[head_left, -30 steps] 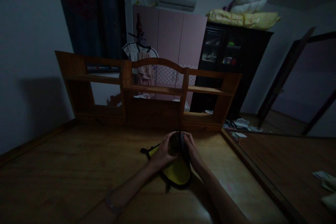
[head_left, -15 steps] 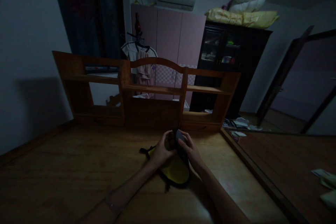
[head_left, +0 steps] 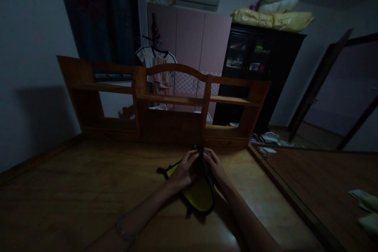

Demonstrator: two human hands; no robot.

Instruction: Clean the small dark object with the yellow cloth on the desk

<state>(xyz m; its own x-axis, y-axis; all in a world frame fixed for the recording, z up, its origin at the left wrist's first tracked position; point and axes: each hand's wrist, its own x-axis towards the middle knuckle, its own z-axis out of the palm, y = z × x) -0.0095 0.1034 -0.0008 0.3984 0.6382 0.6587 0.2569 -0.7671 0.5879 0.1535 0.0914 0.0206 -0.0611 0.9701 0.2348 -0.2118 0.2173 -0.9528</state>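
A yellow fabric item with black edging (head_left: 199,197) lies on the wooden tabletop, a dark strap (head_left: 161,170) sticking out at its left. Its exact kind is unclear in the dim light. My left hand (head_left: 184,169) is closed around the dark upper part of it. On the other side, my right hand (head_left: 217,167) grips the dark raised edge, thumb pressed on top. Both hands are close together at the item's far end. What lies between the palms is in shadow and partly hidden by the fingers.
A wooden shelf unit (head_left: 173,101) stands along the back of the tabletop (head_left: 97,189). A raised wooden rim (head_left: 283,187) runs down the right side. Behind are a pink wardrobe (head_left: 189,39) and a dark cabinet (head_left: 274,59). Papers (head_left: 364,199) lie at the far right.
The dark sides of the item have come together between my hands. My left fingers have moved in over its top, and the grey surface under my right thumb is now mostly covered.
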